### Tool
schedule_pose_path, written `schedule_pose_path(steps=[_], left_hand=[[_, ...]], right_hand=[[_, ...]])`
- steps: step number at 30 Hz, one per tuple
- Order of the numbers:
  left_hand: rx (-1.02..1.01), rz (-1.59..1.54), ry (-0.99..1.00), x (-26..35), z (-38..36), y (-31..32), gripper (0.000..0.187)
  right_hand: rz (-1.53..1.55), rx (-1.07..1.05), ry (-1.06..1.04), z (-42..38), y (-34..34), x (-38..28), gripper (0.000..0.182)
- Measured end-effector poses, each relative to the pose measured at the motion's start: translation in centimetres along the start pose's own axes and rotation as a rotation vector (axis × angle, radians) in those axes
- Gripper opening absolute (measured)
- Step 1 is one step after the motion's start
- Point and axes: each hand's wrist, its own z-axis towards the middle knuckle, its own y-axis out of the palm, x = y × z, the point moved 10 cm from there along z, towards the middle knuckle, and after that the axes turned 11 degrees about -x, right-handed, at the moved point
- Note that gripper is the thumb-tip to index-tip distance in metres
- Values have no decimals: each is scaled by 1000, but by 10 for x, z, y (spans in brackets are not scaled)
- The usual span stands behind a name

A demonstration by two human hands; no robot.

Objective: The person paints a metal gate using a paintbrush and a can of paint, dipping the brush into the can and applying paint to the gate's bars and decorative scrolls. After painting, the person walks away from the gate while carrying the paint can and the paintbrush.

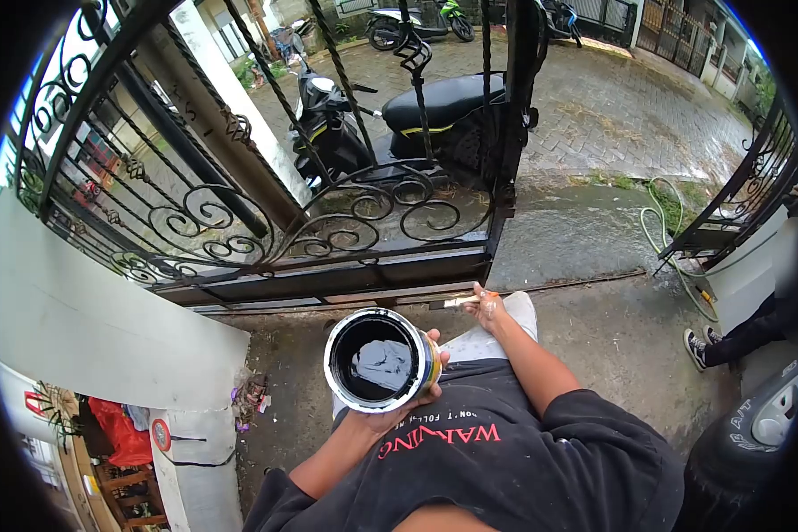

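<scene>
My left hand (399, 410) is wrapped round the underside and right side of an open tin (434, 359) of black paint (381, 363), tilted toward the camera in front of my chest. Black smears mark the tin's pale rim. To its right, my right hand (486, 306) grips a paintbrush (459, 302) that points left, its dark bristles near the bottom rail of the gate. Pale paint spots show on that hand. The black wrought-iron gate (363, 274), with scrolls and twisted bars, stands just beyond both hands.
A motorcycle (443, 102) is parked behind the gate. At the right are another gate leaf (754, 177), a green hose (661, 222), a standing person's legs (745, 335) and a car tyre (740, 443). A white wall (106, 310) curves along the left.
</scene>
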Motion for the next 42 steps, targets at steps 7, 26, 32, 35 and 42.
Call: schedule_pose_path(steps=[7, 26, 32, 35, 42], left_hand=[[74, 45, -20, 7, 29, -6, 52], [-75, 101, 46, 52, 42, -36, 84], [-200, 18, 132, 78, 40, -39, 87], [-174, 13, 143, 84, 38, -52, 87], [-141, 108, 245, 89, 25, -45, 79]], right_hand=[[21, 31, 38, 8, -2, -15, 46], [-240, -324, -526, -155, 151, -222, 19], [-480, -442, -1113, -309, 263, -317, 17], [-576, -629, -1116, -339, 319, -303, 16], [-834, -630, -911, -325, 378, -247, 12]])
